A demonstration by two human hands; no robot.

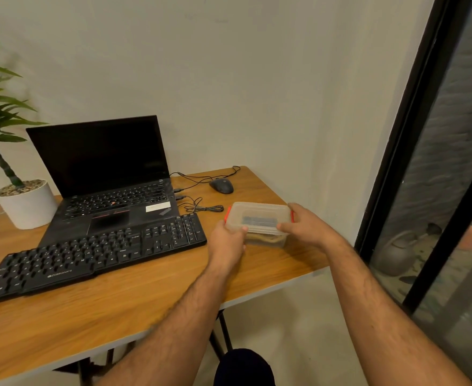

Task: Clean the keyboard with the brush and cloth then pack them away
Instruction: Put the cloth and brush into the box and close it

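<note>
I see the keyboard (pixel 90 254) far off to the left of both hands, lying long-ways from left to right, its right end tipped a bit toward the wall. My left hand (pixel 228 239) is the nearer one to it. That hand grips the left end of the plastic box (pixel 258 222), thumb on the lid, fingers curled round the side. The box sits between my hands on the table (pixel 145 302), long side running left to right, red clips at both ends. My right hand (pixel 303 224) grips the right end the same way. The lid looks shut. Inside I see a dark shape and something tan, maybe the brush and cloth, but I cannot tell. I think the lid must open next.
</note>
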